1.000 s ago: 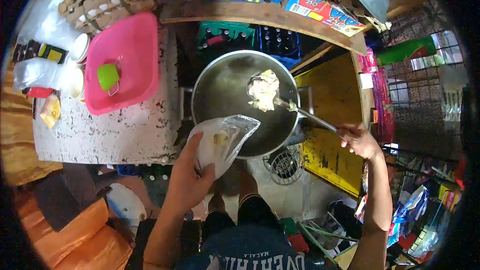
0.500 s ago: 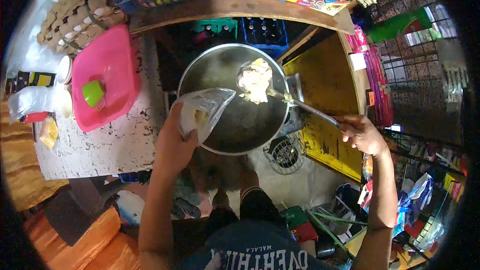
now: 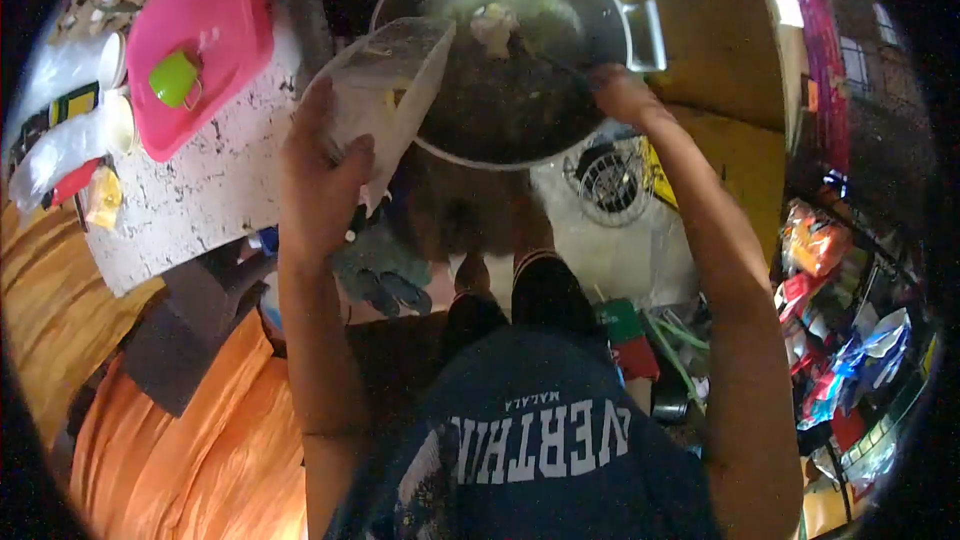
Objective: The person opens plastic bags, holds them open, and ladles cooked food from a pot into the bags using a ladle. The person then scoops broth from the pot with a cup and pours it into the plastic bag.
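Observation:
A large metal pot (image 3: 622, 35) with dark, wet contents stands in front of me. My left hand (image 3: 325, 170) grips a clear plastic bag (image 3: 385, 90), whose mouth tilts over the pot's left rim. A little yellowish food shows inside the bag. My right hand (image 3: 622, 95) is closed round the handle of a ladle (image 3: 550, 60) at the pot's right side. Pale, lumpy food (image 3: 493, 28) sits at the ladle's far end, inside the pot. It covers the ladle's bowl, and I cannot tell whether it touches the liquid.
On the worn white table (image 3: 215, 195) at left lie a pink basin (image 3: 160, 30) with a green cup (image 3: 175, 80) in it and stacked white cups (image 3: 118, 120). A round wire fan guard (image 3: 610, 180) sits below the pot. Packets (image 3: 815, 240) crowd the right.
The view has tilted down, so the pot appears higher. The ladle and its pale food have gone lower into the pot, my right hand nearer the rim. The left hand still holds the bag.

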`<state>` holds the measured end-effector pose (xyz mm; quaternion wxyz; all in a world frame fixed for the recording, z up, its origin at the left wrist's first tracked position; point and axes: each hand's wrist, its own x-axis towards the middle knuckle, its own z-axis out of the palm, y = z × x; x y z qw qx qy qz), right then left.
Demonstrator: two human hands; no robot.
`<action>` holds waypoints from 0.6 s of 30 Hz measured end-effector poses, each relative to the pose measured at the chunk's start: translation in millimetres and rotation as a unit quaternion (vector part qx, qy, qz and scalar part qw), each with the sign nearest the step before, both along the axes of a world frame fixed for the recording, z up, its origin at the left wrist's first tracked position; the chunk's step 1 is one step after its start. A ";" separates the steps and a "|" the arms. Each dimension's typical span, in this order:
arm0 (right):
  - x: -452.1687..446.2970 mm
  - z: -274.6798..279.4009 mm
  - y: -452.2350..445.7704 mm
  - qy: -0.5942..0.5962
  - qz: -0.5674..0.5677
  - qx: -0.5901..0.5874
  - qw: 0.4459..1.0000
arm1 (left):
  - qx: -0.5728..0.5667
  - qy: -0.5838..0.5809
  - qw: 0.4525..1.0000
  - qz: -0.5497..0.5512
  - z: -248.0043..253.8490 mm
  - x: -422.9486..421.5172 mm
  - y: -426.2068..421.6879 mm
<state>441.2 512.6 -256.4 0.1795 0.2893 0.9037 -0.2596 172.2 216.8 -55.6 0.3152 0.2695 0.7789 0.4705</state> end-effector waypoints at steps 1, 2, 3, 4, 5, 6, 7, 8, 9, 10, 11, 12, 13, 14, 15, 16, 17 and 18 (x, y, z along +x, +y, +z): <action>-7.3 -9.6 -5.6 -0.003 -0.001 -0.005 1.000 | -0.007 -0.067 0.997 0.025 12.0 7.3 2.9; -17.7 -15.1 -9.5 -0.012 -0.012 0.005 1.000 | -0.008 -0.068 0.997 0.025 12.6 8.1 -0.5; -22.8 -24.4 -10.7 -0.022 -0.021 0.014 0.999 | -0.009 -0.083 0.996 0.023 13.3 9.1 -4.9; -25.8 -31.2 -8.4 -0.024 -0.019 0.012 0.999 | -0.010 -0.099 0.995 0.022 13.6 9.7 -9.3; -24.6 -44.1 -1.3 -0.030 -0.062 0.016 0.997 | -0.012 -0.100 0.995 0.025 11.5 9.7 -14.7; -23.8 -62.1 8.2 -0.036 -0.104 0.021 0.994 | -0.022 -0.103 0.994 0.026 7.6 9.1 -21.8; -23.1 -75.9 11.7 -0.040 -0.060 0.052 0.996 | -0.031 -0.106 0.994 0.025 5.3 8.6 -26.9; -22.8 -88.8 15.1 -0.043 -0.016 0.085 0.995 | -0.031 -0.106 0.994 0.027 5.7 9.2 -30.0; -31.2 -66.5 11.1 -0.034 -0.027 0.085 0.995 | -0.032 -0.088 0.995 0.018 6.1 10.0 -32.0; -39.9 -43.7 8.3 -0.026 -0.037 0.085 0.995 | -0.033 -0.070 0.997 0.008 5.6 10.5 -33.1; -42.1 -38.6 13.6 -0.026 -0.037 0.086 0.995 | -0.033 -0.071 0.997 0.008 3.1 10.7 -34.5; -42.8 -39.7 23.1 -0.029 0.051 0.096 0.994 | -0.024 -0.053 0.998 0.002 -0.4 10.6 -36.7; -43.7 -41.6 31.1 -0.033 0.137 0.104 0.985 | -0.017 -0.036 0.999 -0.005 -2.6 10.4 -38.3; -42.2 -48.8 40.3 -0.033 0.138 0.102 0.985 | -0.018 -0.036 0.999 -0.005 -0.7 12.3 -37.1; -40.0 -57.5 50.3 -0.004 0.198 0.129 0.972 | -0.001 -0.070 0.997 0.008 4.0 16.3 -34.2; -39.3 -67.2 58.0 0.025 0.257 0.155 0.954 | 0.017 -0.105 0.994 0.021 6.2 18.8 -33.0; -48.5 -68.3 61.3 -0.120 0.299 0.209 0.923 | 0.016 -0.106 0.994 0.021 4.3 19.0 -34.0; -55.0 -52.3 60.1 -0.121 0.300 0.208 0.923 | 0.012 -0.110 0.994 0.014 1.5 19.1 -35.5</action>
